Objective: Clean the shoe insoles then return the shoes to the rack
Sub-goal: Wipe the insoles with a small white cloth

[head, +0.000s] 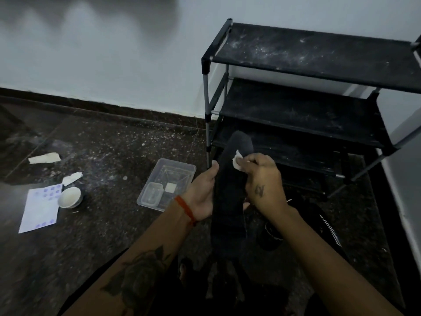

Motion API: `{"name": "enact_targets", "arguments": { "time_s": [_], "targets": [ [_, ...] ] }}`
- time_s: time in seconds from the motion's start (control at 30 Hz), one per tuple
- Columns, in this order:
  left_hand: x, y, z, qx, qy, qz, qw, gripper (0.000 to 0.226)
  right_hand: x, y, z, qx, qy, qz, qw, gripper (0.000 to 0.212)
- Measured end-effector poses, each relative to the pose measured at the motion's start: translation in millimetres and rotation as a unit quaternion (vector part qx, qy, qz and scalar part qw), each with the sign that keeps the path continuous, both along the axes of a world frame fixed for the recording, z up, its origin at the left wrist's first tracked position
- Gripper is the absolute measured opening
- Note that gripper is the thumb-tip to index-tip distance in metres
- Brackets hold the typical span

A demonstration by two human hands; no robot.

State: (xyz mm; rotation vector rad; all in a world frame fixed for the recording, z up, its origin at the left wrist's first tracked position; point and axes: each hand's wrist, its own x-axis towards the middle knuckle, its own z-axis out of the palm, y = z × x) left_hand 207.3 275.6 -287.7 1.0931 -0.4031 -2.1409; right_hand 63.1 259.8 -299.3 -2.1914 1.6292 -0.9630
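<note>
Closest in, the left hand (205, 192) grips the dark insole (230, 183) along its left edge, thumb hooked over the rim, holding it upright just in front of the rack (303, 106). Right of it, the right hand (262, 179) pinches a small white wipe (237, 159) against the insole's upper face. Risk here, I'd say: hard rubbing could fold the floppy insole or tear the scrap. The shoe (273, 233) waits below the rack, under the right wrist.

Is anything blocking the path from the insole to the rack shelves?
Nothing visible. The insole, held by the left hand and wiped by the right hand, is right before the rack, whose visible shelves look bare.
</note>
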Motion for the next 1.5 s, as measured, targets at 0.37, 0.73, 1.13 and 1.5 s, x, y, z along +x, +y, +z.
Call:
{"name": "enact_targets", "arguments": {
  "time_s": [0.37,0.73,1.13,1.5],
  "targets": [
    [15.5,25.6,1.0,0.004,0.032,0.014,0.999,0.064,-1.0,9.5,10.7,-0.006,0.0,0.118,0.993,0.026],
    [34.8,32.0,12.0,-0.02,0.047,-0.026,0.998,0.066,27.6,22.1,17.8,0.031,-0.16,0.006,0.987,0.031],
    [16.5,15.1,5.1,-0.039,0.051,-0.004,0.998,0.068,21.0,23.2,-8.7,0.083,-0.172,0.019,0.981,0.027],
    [12.5,5.9,-24.5,0.0,0.056,0.003,0.998,0.065,1.9,3.1,-17.5,-0.044,-0.013,0.027,0.999,0.031]
  ]
}}
